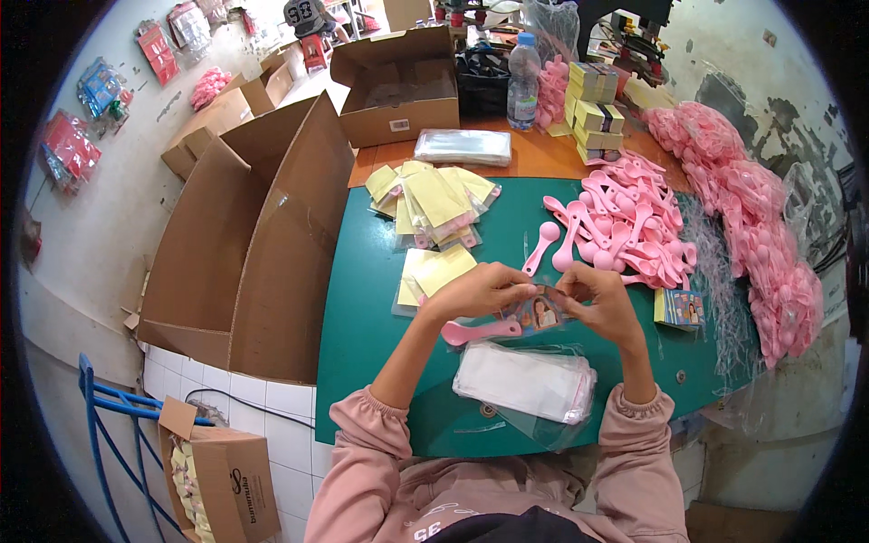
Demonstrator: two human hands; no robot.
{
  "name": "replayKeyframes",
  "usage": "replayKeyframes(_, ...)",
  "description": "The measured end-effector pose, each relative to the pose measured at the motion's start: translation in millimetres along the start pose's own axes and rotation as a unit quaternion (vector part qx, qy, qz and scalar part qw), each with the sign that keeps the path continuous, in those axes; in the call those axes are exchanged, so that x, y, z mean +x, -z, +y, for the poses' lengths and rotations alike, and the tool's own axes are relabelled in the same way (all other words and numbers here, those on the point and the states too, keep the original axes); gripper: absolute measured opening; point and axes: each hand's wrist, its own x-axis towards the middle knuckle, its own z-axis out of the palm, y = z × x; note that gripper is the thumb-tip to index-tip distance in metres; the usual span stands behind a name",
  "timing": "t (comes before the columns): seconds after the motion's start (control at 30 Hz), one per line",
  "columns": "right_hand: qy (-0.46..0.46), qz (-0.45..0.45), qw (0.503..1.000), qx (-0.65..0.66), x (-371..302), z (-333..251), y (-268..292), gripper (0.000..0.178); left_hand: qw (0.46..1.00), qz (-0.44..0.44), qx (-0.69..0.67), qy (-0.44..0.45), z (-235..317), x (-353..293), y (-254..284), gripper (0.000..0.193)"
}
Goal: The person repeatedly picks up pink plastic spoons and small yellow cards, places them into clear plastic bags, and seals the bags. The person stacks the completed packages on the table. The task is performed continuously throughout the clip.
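Both hands pinch the top of a small clear plastic bag, held low over the green table mat (380,362). My left hand (489,288) has its fingers closed at the bag's left side, my right hand (597,303) at its right. A printed card (544,313) with a picture shows through the plastic between them. Just below the left fingers is a pink measuring spoon (466,333); whether it lies inside the bag I cannot tell. Nearer me rests a stack of flat clear bags (525,380). Beyond my hands spreads a heap of loose pink spoons (625,217).
Filled bags with yellow cards (439,199) pile up at the far left of the mat. Small printed cards (679,309) stand right of my hand. A water bottle (523,81), bundled card stacks (596,118) and bagged pink spoons (751,208) line the back and right. Cardboard boxes (253,262) stand left.
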Motion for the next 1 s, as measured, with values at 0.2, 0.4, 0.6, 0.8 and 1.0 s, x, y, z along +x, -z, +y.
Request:
replayKeyframes(0.2, -0.010, -0.038, 0.999, -0.002, 6, 7, -9, 0.014, 0.999, -0.002, 0.036, -0.015, 6, 5, -11, 0.032)
replayKeyframes(0.4, -0.044, -0.079, 0.990, 0.106, 9, 38, -21, 0.019, 0.975, 0.097, 0.196, 0.029, -3, 4, -19, 0.041)
replayKeyframes(0.6, -0.080, 0.025, 0.981, 0.176, 9, 46, -6, 0.021, 0.997, 0.051, -0.026, 0.042, -32, -18, -5, 0.043)
replayKeyframes(0.8, -0.134, -0.047, 0.955, 0.259, 9, 41, -11, 0.021, 0.925, 0.239, -0.290, 0.054, -51, -36, -28, 0.030)
replayKeyframes(1.0, -0.110, -0.001, 0.964, 0.244, 12, 54, -15, 0.014, 0.926, 0.236, -0.293, 0.013, -55, -23, -33, 0.032)
